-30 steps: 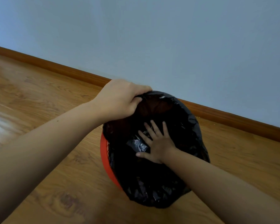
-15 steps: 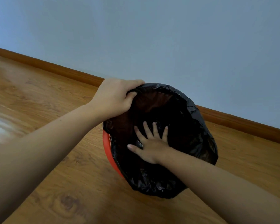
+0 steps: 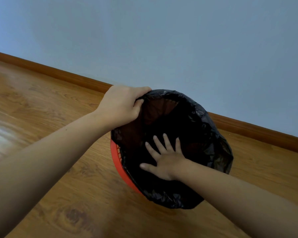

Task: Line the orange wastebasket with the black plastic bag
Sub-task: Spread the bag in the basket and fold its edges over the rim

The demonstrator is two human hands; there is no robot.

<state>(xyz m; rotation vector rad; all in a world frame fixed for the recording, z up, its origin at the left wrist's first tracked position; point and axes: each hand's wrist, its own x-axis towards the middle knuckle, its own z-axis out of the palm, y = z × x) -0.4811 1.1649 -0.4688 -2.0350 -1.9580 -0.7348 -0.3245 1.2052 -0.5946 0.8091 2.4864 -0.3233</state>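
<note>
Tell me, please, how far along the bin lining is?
Mostly done: the black bag is folded over most of the orange wastebasket rim. In hand: left hand grips the far edge, right hand presses inside, fingers spread. Left: covering the exposed orange edge.

Wood-grain floor [image 3: 41,103]; brown skirting board [image 3: 58,73]; plain blue-grey wall [image 3: 179,40].

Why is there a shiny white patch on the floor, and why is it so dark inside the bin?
In the head view, the white patch on the wooden floor is glare from light bouncing off its glossy surface; the black plastic bag soaks up light, so the inside looks almost black around the right hand, with only a faint reddish glow near the left hand.
</note>
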